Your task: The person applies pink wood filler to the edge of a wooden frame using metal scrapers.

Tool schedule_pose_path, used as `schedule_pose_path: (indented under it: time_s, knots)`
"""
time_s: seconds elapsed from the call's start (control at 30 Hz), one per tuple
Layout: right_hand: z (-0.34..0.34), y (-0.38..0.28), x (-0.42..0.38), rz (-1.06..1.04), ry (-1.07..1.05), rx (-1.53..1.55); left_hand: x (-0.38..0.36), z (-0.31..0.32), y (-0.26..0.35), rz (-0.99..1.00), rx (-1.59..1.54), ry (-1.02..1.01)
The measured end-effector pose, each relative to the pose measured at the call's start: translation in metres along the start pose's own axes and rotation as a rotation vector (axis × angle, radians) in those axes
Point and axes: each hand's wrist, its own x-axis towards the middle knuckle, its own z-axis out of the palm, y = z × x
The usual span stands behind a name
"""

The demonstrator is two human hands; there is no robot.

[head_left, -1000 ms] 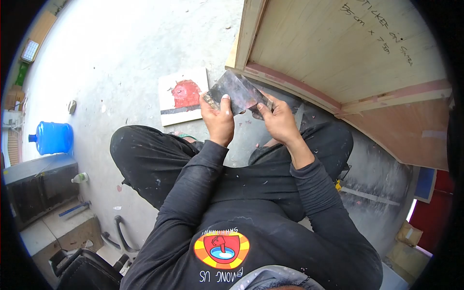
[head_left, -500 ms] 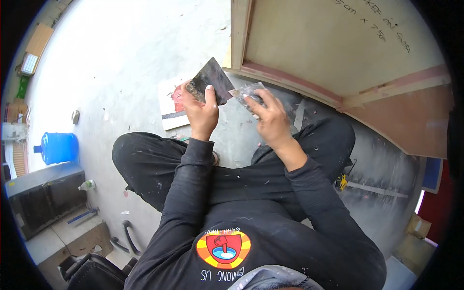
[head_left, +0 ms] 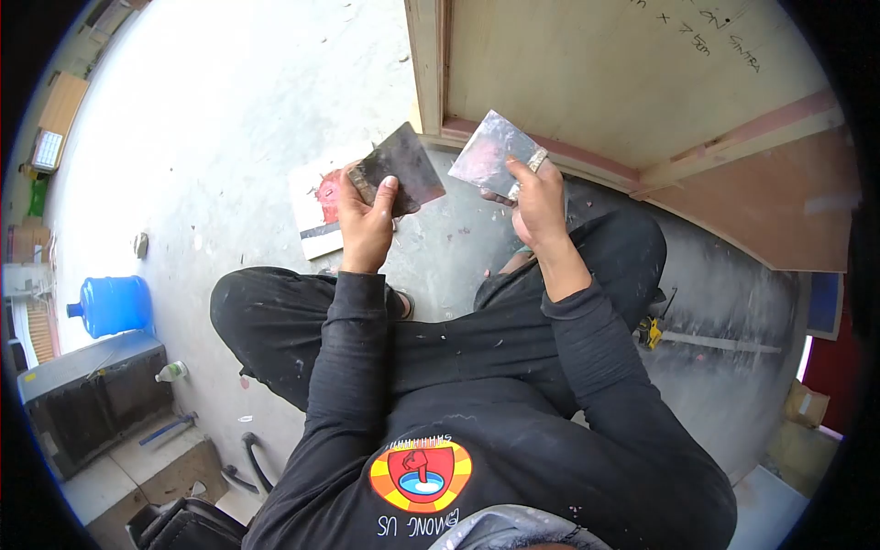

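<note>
My left hand (head_left: 367, 220) grips a dark, square putty spreader (head_left: 410, 171) by its crusted lower edge, thumb lying on its face. In my right hand (head_left: 538, 203) is a second, paler putty spreader (head_left: 491, 149), its blade smeared whitish and pink, with a rough, caked handle edge at the fingers. Both blades point up and away from me, a small gap between them. Behind my left hand, a white board (head_left: 316, 240) with a red lump of paste (head_left: 327, 194) and a dark stripe lies on the floor, partly covered by the hand.
A large wooden panel with a frame (head_left: 587, 101) stands at upper right, close beyond my right hand. At left are a blue water jug (head_left: 112, 305), a grey box-like unit (head_left: 101, 403) and a small bottle (head_left: 171, 371). A yellow tool (head_left: 650, 333) lies by my right knee.
My right hand has turned over and moved slightly right, so its spreader now points upward, apart from the left one. The left spreader has dipped slightly.
</note>
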Motion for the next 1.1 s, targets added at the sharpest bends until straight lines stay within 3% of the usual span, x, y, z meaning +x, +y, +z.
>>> schedule_pose_path:
  time_s: [0.07, 0.1, 0.17, 0.23, 0.3, 0.4, 0.53, 0.63, 0.7, 0.73, 0.77, 0.83, 0.87, 0.9, 0.97, 1.0, 1.03, 1.1]
  knots:
    - [0.002, 0.000, -0.001, 0.053, 0.014, 0.205, -0.003, 0.003, 0.000, -0.017, -0.044, -0.102]
    - [0.002, 0.005, 0.000, 0.054, 0.012, 0.204, -0.004, 0.005, -0.003, 0.186, 0.189, -0.120]
    - [0.001, 0.017, 0.004, -0.129, -0.005, -0.076, -0.010, 0.007, -0.006, 0.117, 0.231, -0.207]
    - [0.005, 0.016, 0.000, -0.142, 0.015, -0.054, -0.012, 0.009, -0.011, 0.133, 0.293, -0.184]
    - [0.006, 0.014, -0.001, -0.156, 0.034, -0.031, -0.006, 0.010, -0.014, 0.151, 0.142, -0.030]
    - [-0.001, 0.003, -0.001, 0.012, -0.007, 0.330, -0.002, 0.002, -0.003, -0.089, -0.052, -0.058]
    - [0.006, 0.011, -0.005, 0.150, -0.004, 0.371, -0.006, 0.006, -0.010, -0.220, -0.249, -0.092]
    - [0.005, 0.023, -0.024, 0.202, -0.103, 0.178, -0.005, 0.008, -0.022, -0.207, -0.326, -0.035]
    - [-0.004, 0.023, -0.036, 0.227, -0.346, -0.373, -0.004, 0.007, -0.019, -0.240, -0.348, 0.003]
    - [-0.006, 0.018, -0.041, 0.224, -0.356, -0.377, -0.004, 0.004, -0.016, -0.280, -0.369, 0.036]
    - [-0.007, 0.007, -0.046, 0.124, -0.372, -0.378, 0.000, -0.001, -0.016, -0.271, -0.372, 0.044]
    - [-0.004, -0.020, -0.055, -0.064, -0.405, -0.383, 0.005, -0.011, -0.016, -0.521, -0.556, 0.019]
    - [0.006, -0.031, -0.057, -0.157, -0.306, -0.208, 0.006, -0.007, -0.017, -0.660, -0.602, 0.120]
    - [0.008, -0.032, -0.054, -0.154, -0.309, -0.205, 0.003, -0.010, -0.026, -0.660, -0.600, 0.125]
    - [0.009, -0.035, -0.049, -0.697, -0.038, -0.753, 0.000, -0.017, -0.051, -0.768, -1.153, -0.162]
    - [0.013, -0.025, -0.048, -0.849, -0.032, -0.840, -0.002, -0.010, -0.048, -0.827, -1.240, -0.110]
    - [0.018, -0.017, -0.051, -0.852, -0.025, -0.836, -0.001, -0.008, -0.046, -0.911, -1.237, -0.078]
    - [0.033, -0.006, -0.059, -1.334, -0.262, -0.866, -0.002, -0.010, -0.071, -0.752, -1.528, -0.492]
